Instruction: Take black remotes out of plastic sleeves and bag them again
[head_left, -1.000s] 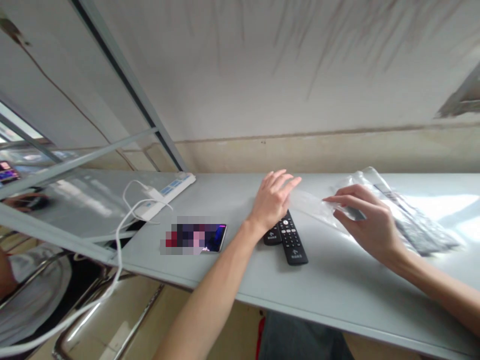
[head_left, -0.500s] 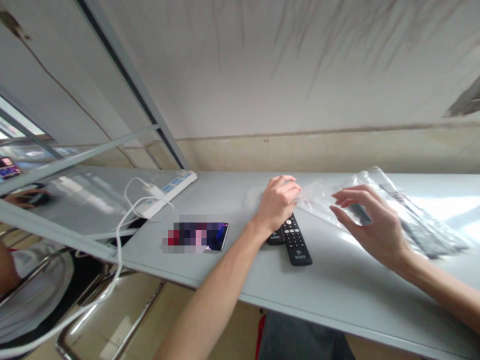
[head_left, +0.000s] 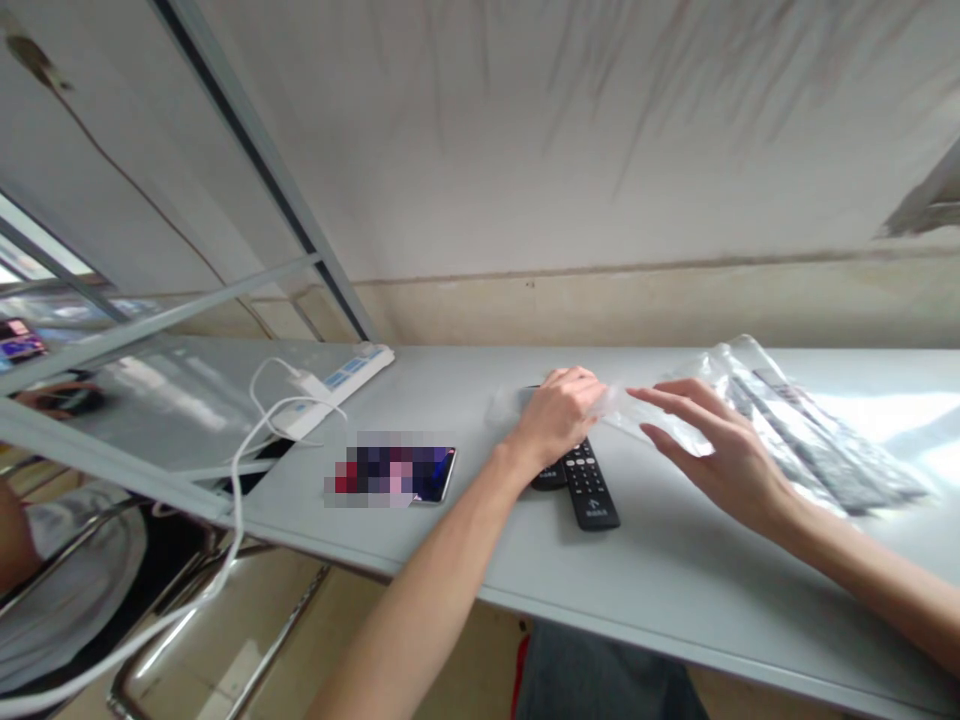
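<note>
My left hand (head_left: pixel 559 415) is closed, its curled fingers over two black remote controls. One edge of a clear plastic bag (head_left: pixel 619 405) shows at its fingertips. The nearer remote control (head_left: pixel 594 492) lies face up with its lower half visible; the other remote control (head_left: pixel 551 477) is mostly hidden under the hand. My right hand (head_left: pixel 716 440) hovers over the clear plastic with thumb and fingers apart, its fingertips close to the bag. Whether they touch it I cannot tell. Another bit of clear plastic (head_left: pixel 506 405) lies left of my left hand.
Clear plastic bags with dark contents (head_left: pixel 832 440) lie at the right. A phone (head_left: pixel 435 475) with a lit screen rests to the left, near a white power strip (head_left: pixel 337 390) and its cable (head_left: pixel 238 490). Beyond the metal frame (head_left: pixel 247 285), another person's hand (head_left: pixel 45 400) is at a black object.
My right hand has moved left toward my left hand, its fingers straightening over the plastic. My left hand has shifted slightly down, and the nearer remote control has moved a little left.
</note>
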